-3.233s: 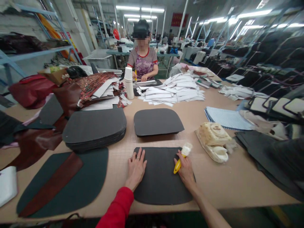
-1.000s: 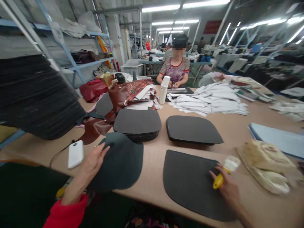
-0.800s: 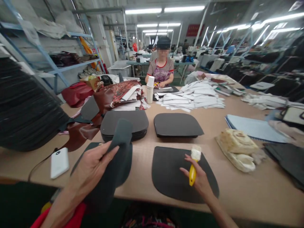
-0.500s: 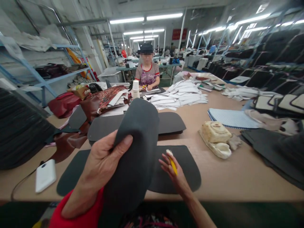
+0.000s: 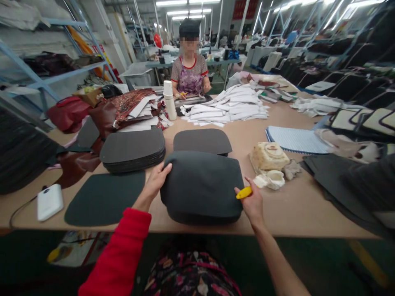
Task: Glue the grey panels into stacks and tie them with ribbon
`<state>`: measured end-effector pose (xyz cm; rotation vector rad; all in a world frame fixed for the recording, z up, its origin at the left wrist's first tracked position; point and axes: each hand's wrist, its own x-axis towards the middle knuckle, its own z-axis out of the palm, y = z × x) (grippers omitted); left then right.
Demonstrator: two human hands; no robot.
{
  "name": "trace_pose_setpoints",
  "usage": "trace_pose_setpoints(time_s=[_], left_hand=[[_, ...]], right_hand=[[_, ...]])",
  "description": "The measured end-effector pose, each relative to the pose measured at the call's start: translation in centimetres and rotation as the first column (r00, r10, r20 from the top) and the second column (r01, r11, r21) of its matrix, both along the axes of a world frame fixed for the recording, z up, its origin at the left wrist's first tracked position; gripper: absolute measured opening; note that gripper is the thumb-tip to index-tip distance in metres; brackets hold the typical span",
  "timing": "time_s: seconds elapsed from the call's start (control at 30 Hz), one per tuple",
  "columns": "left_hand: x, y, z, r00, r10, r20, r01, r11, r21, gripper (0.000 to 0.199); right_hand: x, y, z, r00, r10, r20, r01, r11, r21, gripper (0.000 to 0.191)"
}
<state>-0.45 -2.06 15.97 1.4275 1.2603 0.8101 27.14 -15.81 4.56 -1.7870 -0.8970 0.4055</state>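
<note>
My left hand point(image 5: 157, 183) grips the upper left edge of a dark rounded panel point(image 5: 202, 185), thumb on top. The panel is held over another dark sheet on the table, largely hidden beneath it. My right hand point(image 5: 253, 203) holds a yellow-handled brush point(image 5: 244, 192) with a whitish tip, its fingers close to the panel's right edge. Left of the panel lies a flat dark green-black panel point(image 5: 105, 199). Behind are a thick stack of dark panels point(image 5: 132, 150) and a smaller dark pile point(image 5: 202, 141).
A stained block-like container point(image 5: 268, 156) and a small white cup-like piece point(image 5: 274, 180) stand right. A white device with a cable point(image 5: 49, 202) lies left. Across the table point(image 5: 296, 209), a person point(image 5: 189, 70) sits behind white strips point(image 5: 228, 107) and a white bottle point(image 5: 169, 100).
The panel has gone from upright in my left hand to lying nearly flat, lower down. My right hand has moved right with the brush to the panel's edge. The view has tilted down.
</note>
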Motion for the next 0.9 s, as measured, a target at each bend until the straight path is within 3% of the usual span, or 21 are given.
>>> trace_pose_setpoints(time_s=[0.07,0.13,0.2,0.27,0.47,0.67,0.8,0.9], left_hand=[[-0.1,1.4,-4.7,0.997,0.007,-0.078,-0.011,0.999,-0.043,0.041],[-0.1,2.2,-8.3,0.990,0.011,-0.142,-0.021,0.997,-0.074,0.032],[-0.5,2.6,-10.6,0.980,0.017,-0.198,-0.036,0.995,-0.095,0.031],[-1.2,2.7,-11.9,0.969,0.020,-0.247,-0.048,0.993,-0.110,0.040],[-3.9,2.7,-13.6,0.932,-0.011,-0.363,-0.033,0.993,-0.114,0.059],[-4.2,2.7,-14.6,0.881,-0.082,-0.466,0.045,0.995,-0.089,0.063],[-4.4,1.9,-13.7,0.839,-0.114,-0.532,0.114,0.993,-0.033,0.066],[-4.1,1.7,-12.0,0.821,-0.022,-0.570,0.125,0.982,0.143,0.062]], right_hand=[[0.7,0.6,-1.5,0.989,0.055,0.138,-0.045,0.996,-0.077,0.054],[0.9,1.1,-2.8,0.968,0.134,0.212,-0.105,0.984,-0.140,0.048],[1.0,1.3,-3.7,0.951,0.171,0.258,-0.120,0.972,-0.201,0.045],[1.2,1.2,-4.2,0.940,0.170,0.295,-0.096,0.964,-0.249,0.045],[1.2,0.5,-4.8,0.932,0.214,0.292,-0.142,0.958,-0.248,0.049],[1.1,0.1,-5.4,0.938,0.234,0.256,-0.158,0.945,-0.286,0.046],[1.1,-0.4,-5.1,0.922,0.232,0.311,-0.136,0.944,-0.301,0.043],[1.5,-0.4,-2.7,0.865,0.161,0.475,-0.040,0.966,-0.256,0.046]])
